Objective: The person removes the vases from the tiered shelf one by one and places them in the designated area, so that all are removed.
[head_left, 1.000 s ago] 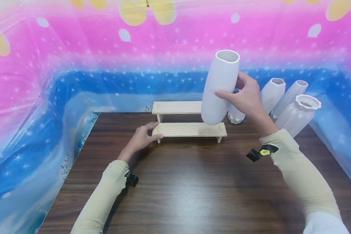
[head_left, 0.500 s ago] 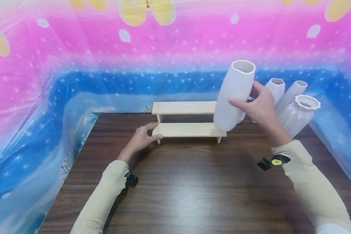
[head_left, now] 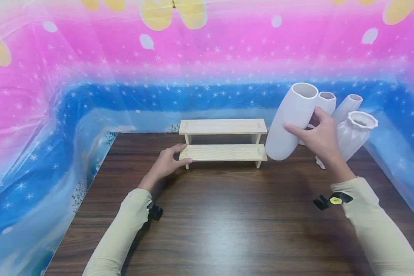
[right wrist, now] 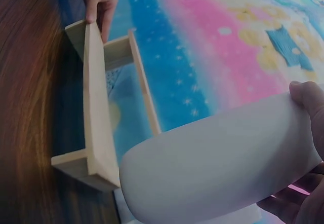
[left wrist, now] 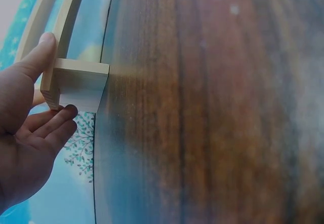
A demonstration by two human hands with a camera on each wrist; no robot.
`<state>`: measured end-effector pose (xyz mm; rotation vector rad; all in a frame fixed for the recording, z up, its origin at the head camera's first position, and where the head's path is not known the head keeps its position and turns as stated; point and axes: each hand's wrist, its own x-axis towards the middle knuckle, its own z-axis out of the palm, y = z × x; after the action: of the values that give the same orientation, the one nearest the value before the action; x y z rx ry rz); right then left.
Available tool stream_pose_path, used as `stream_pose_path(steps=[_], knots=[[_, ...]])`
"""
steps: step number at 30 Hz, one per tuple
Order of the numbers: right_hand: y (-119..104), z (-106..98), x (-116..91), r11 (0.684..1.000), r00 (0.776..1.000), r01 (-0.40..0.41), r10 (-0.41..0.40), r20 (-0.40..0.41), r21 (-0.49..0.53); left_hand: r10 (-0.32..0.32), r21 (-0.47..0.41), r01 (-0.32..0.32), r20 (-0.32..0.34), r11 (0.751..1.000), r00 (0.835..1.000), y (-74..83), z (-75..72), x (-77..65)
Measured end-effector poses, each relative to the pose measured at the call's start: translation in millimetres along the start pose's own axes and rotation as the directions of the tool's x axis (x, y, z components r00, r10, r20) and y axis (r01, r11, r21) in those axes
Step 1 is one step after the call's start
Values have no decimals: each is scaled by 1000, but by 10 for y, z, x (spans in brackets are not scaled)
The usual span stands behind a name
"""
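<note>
My right hand (head_left: 318, 133) grips a tall, smooth white vase (head_left: 289, 124) round its upper body, thumb in front. The vase hangs tilted, mouth up and leaning right, just beside the right end of a two-tier wooden shelf (head_left: 224, 153). In the right wrist view the pale vase (right wrist: 212, 160) fills the lower part, and the fingers are partly cut off. My left hand (head_left: 163, 163) holds the left end of the lower tier, thumb on the front edge. In the left wrist view, this hand (left wrist: 30, 138) has thumb and fingers about the board end (left wrist: 63, 26).
Several white vases stand at the right: a faceted one (head_left: 327, 101), a slim one (head_left: 346, 109) and one with a scalloped rim (head_left: 353, 140). The held vase and right hand partly hide them. A dark wood table (head_left: 220, 222) meets a patterned cloth backdrop (head_left: 124, 99).
My right hand has carried the vase right and down, from over the shelf to beyond its right end, tilting it further. The shelf's right end is uncovered. The left hand stays put.
</note>
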<state>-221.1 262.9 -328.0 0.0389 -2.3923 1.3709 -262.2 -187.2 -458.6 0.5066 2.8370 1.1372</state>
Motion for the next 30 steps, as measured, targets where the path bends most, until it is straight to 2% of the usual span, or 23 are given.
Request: stream_pose_path(steps=[4, 10, 17, 25, 30], knots=[[115, -39, -26, 999, 999, -30, 29, -28, -18, -2, -1, 2, 2, 1000, 1000, 6, 5, 4], [249, -77, -54, 1000, 997, -18, 17, -71, -21, -5, -3, 5, -1, 1000, 1000, 5, -1, 4], [386, -107, -86, 992, 994, -72, 62, -95, -105, -1, -6, 1, -3, 1000, 1000, 1, -10, -6], [526, -132, -87, 986, 984, -150, 141, -113, -78, -1, -11, 1, 5, 1000, 1000, -11, 5, -2], [611, -138, -82, 985, 981, -156, 146, -132, -69, -10, -13, 10, 8, 1000, 1000, -11, 3, -4]])
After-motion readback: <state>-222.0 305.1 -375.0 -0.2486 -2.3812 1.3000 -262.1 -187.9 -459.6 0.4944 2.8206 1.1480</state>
